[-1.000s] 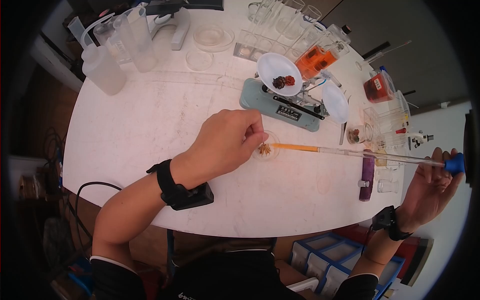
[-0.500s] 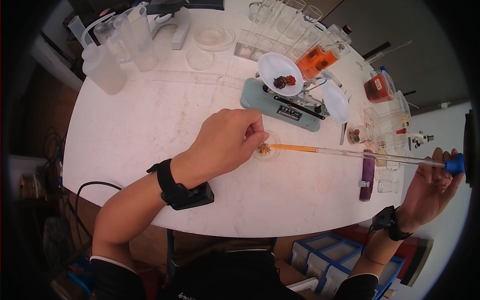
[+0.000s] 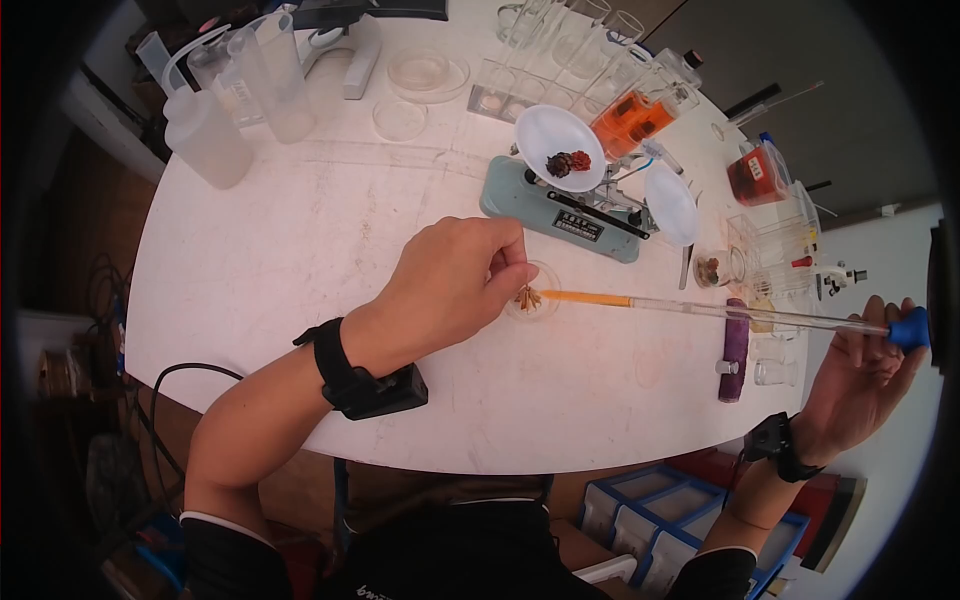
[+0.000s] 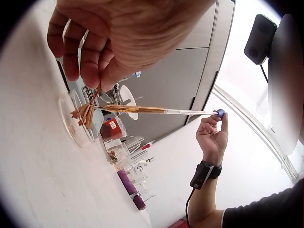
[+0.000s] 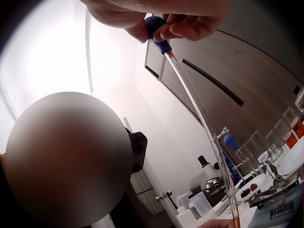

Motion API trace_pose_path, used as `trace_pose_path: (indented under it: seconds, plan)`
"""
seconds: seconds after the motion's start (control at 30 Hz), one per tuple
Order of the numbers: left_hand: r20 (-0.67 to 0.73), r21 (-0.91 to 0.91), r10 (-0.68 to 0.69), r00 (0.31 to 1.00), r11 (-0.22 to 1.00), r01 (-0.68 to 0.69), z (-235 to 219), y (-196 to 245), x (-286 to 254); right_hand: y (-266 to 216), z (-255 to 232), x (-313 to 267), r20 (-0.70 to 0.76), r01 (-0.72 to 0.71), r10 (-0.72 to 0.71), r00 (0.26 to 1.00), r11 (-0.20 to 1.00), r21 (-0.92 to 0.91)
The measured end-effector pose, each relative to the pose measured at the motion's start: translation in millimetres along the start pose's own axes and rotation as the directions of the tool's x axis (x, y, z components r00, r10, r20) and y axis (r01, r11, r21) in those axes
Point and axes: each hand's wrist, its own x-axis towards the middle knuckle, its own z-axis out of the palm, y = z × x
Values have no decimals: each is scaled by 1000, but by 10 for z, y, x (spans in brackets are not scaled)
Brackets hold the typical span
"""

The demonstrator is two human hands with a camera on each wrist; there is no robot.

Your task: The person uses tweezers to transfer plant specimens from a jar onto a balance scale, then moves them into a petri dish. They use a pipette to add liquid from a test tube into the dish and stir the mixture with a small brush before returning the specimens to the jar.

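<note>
My left hand (image 3: 445, 280) pinches the thin stem of a small tan-brown dried plant piece (image 4: 84, 115) with splayed tips, between thumb and fingertips. It is held over a clear petri dish (image 3: 537, 314), its tips down inside the rim. Far to the right, my right hand (image 3: 868, 375) pinches the blue rubber bulb (image 5: 156, 34) of a long glass pipette (image 3: 690, 305). The pipette lies nearly level across the head view, with orange liquid (image 3: 590, 298) filling its lower part. Its tip comes right up beside the plant piece, near the left fingertips.
Behind the dish stands a green balance (image 3: 560, 215); its left white pan (image 3: 540, 140) carries dark and red clumps. Test tubes in a rack (image 3: 520, 100) and orange-filled tubes (image 3: 630, 118) stand behind. Plastic bottles (image 3: 205, 140) are at back left, a purple roll (image 3: 735, 355) at right.
The orange column in the pipette has shortened slightly, its upper end shifting toward the tip. Both hands and the plant piece stay almost in place.
</note>
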Motion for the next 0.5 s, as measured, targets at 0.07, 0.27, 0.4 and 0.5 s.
trace_pose_path:
  seconds: [0.07, 0.27, 0.4, 0.5]
  plan:
    - [0, -4, 1, 1000, 1000, -1, -3, 4, -4, 1, 16, 3, -15, 13, -13, 1000, 1000, -10]
    - [18, -18, -32, 999, 999, 33, -13, 32, -4, -6, 14, 9, -6, 18, -18, 1000, 1000, -17]
    - [7, 6, -12, 1000, 1000, 12, 2, 10, -2, 6, 50, 8, -27, 12, -12, 1000, 1000, -10]
    - [4, 12, -6, 1000, 1000, 6, 4, -1, -2, 12, 55, 2, -37, 3, -3, 999, 1000, -10]
